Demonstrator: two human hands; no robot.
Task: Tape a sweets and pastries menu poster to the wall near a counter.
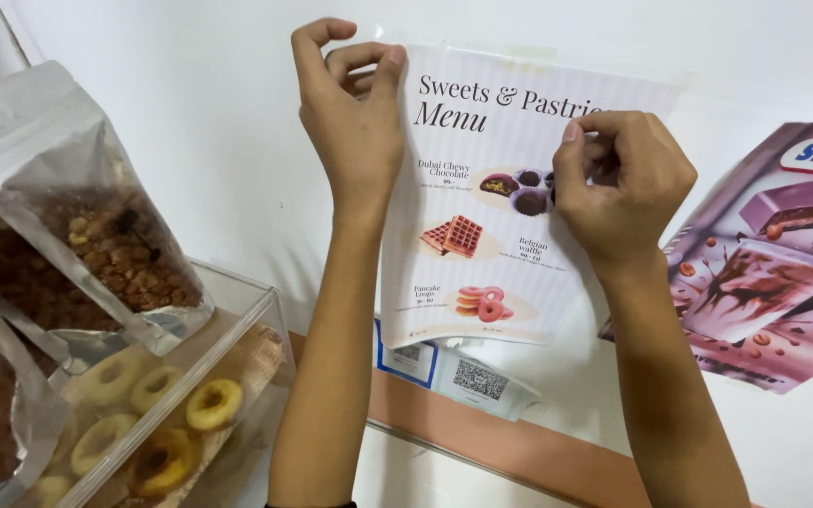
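A printed menu sheet (482, 273) with pictures of chocolates, waffles and doughnut rings hangs against the white wall. My left hand (350, 113) pinches its top left corner between thumb and fingers. My right hand (623, 179) presses on the sheet's right side near the upper edge, fingers curled, thumb against the paper. A strip of clear tape (529, 58) shows faintly along the sheet's top edge.
A clear plastic box (265, 320) of yellow ring pastries stands at lower left, with foil pouches of granola (77, 207) on top. A chocolate bar poster (773, 273) hangs on the right. A small card with a square code (468, 376) sits below the menu.
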